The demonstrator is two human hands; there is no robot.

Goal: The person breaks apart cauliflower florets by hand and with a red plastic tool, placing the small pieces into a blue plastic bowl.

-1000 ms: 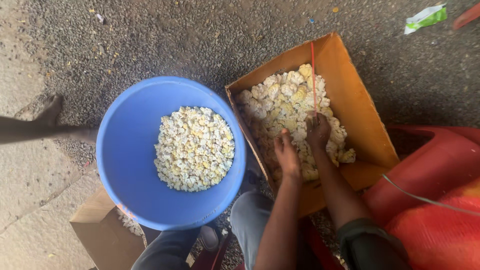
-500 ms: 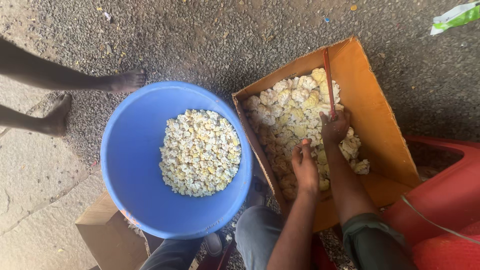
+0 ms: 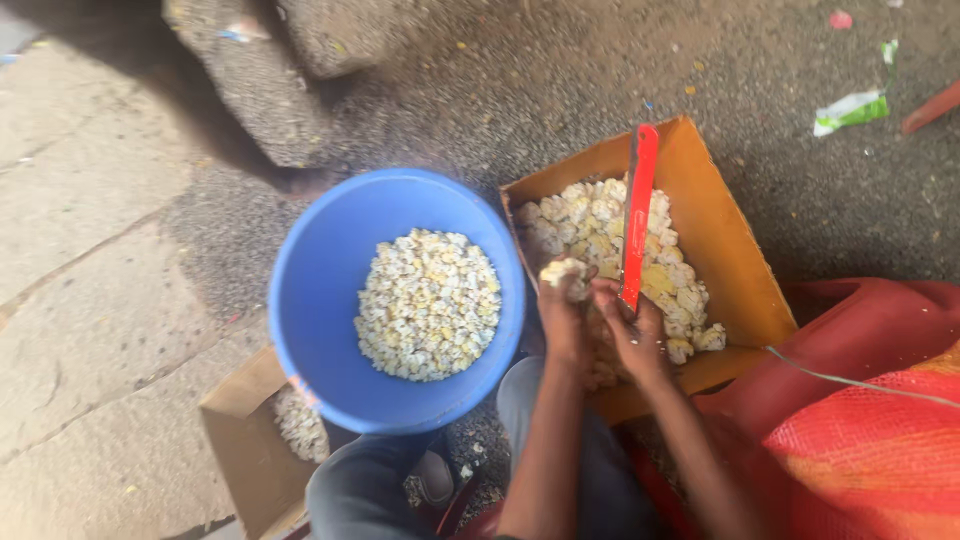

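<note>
My left hand grips a white cauliflower floret lifted just above the left rim of a brown cardboard box heaped with cauliflower pieces. Close beside it, my right hand is closed around a long red knife whose blade points up and away over the box. To the left stands a blue plastic tub with a pile of small cut florets in it.
A second, smaller cardboard box with some florets sits under the tub at lower left. Red mesh sacking fills the lower right. My knees are below the tub. Gravel ground, litter and a green-white wrapper lie beyond.
My left hand has come up out of the box with a floret. My right hand has raised the red knife next to it. Someone's bare feet at the left have gone from view.
</note>
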